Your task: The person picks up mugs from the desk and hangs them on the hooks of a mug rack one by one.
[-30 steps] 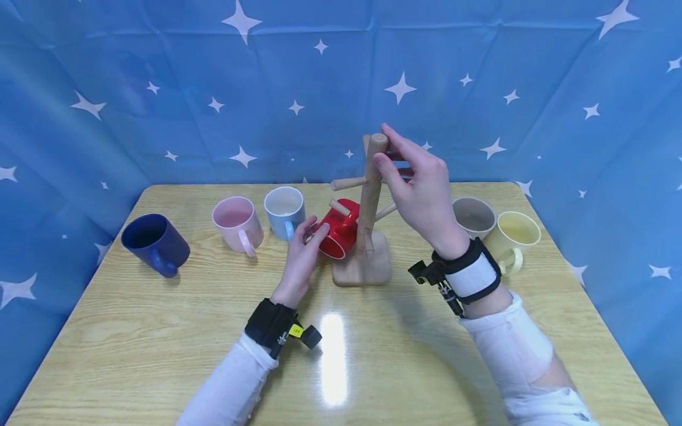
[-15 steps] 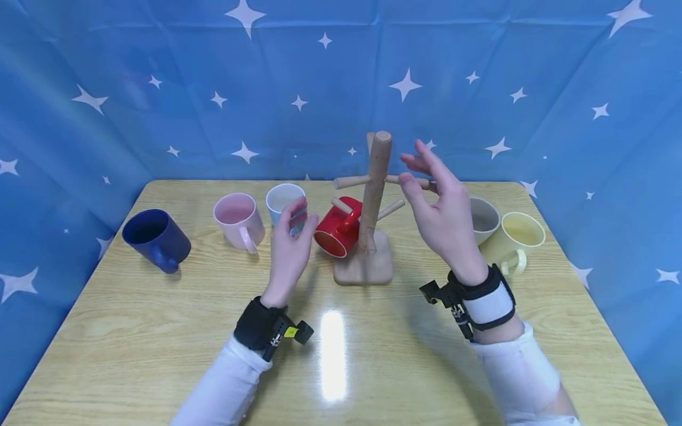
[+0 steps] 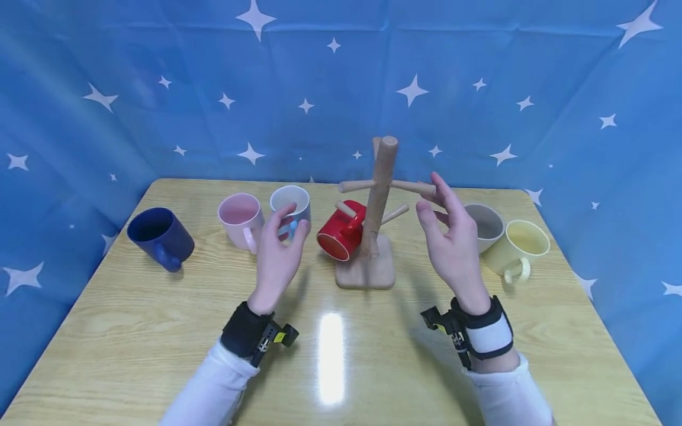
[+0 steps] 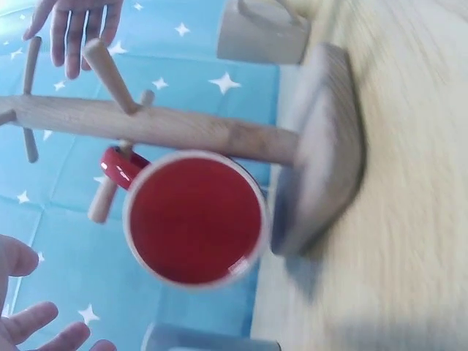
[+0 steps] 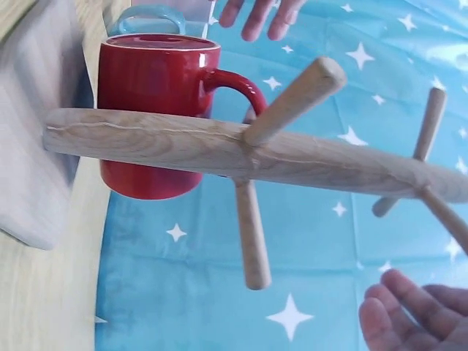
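The red mug [image 3: 341,234] hangs tilted by its handle from a lower left peg of the wooden mug tree [image 3: 379,201], its mouth facing left and toward me. In the left wrist view the red mug [image 4: 197,219] shows its inside. My left hand [image 3: 278,257] is held with spread, relaxed fingers left of it, overlapping the light blue mug [image 3: 290,198] in the head view. To the tree's right my right hand [image 3: 453,245] hovers with loose fingers and nothing in it. Its fingertips overlap an upper peg's end in the head view but appear apart from the pegs in the right wrist view.
A pink mug [image 3: 241,219] and a dark blue mug [image 3: 161,236] stand upright on the left of the wooden table [image 3: 133,343]. At right stand a grey mug [image 3: 485,225] and a pale yellow mug [image 3: 518,248]. A blue starry curtain [image 3: 341,89] rises behind.
My left hand has let go of the red mug and drawn back leftward. The right hand has left the tree's top and moved right and down. The red mug stays on its peg.
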{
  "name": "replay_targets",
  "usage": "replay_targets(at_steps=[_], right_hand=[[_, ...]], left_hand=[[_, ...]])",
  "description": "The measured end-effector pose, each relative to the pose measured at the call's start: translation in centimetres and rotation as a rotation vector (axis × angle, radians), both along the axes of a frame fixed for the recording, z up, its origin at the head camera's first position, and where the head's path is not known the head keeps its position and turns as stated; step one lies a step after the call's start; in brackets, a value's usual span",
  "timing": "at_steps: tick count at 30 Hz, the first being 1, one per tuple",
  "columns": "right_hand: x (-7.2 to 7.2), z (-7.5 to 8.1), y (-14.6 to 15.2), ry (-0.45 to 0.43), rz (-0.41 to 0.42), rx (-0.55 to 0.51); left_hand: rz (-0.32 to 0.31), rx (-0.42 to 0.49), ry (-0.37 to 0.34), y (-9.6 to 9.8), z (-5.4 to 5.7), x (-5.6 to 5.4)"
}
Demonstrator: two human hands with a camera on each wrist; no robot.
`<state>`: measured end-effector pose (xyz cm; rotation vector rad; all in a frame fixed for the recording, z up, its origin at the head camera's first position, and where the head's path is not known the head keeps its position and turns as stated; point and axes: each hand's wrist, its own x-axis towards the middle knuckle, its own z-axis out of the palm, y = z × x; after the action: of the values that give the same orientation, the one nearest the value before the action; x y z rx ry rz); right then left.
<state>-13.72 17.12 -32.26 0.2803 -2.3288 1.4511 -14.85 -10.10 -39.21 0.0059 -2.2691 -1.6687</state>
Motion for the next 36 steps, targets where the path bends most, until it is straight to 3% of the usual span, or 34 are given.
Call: replay_targets(at_steps=[9,17,26,32,36], right_hand=[[-0.2,-1.9,0.1,-0.024,-0.011,0.002],[0.5,-1.6,0.1,0.02,-0.037,0.009],[0.6,-1.4,0.5,0.021,-0.04,0.009],[0.4,-1.7,0.3,0.005,-0.015,0.012],[0.4,-1.8,0.3,-0.006,0.016,0.02]], left_hand=[[0.09,-0.061,-0.018,-1.0,-1.3,-0.2],[0.129,-0.096,-0.073,-1.9,-2.1,-0.8],[0.115,-0.178,-0.158,-2.1,-2.7,-1.7],[0.105,-0.159,-0.194,-2.1,-3.2,-2.0],[0.061,-0.149,-0.241,-2.0,-3.3,-2.1]])
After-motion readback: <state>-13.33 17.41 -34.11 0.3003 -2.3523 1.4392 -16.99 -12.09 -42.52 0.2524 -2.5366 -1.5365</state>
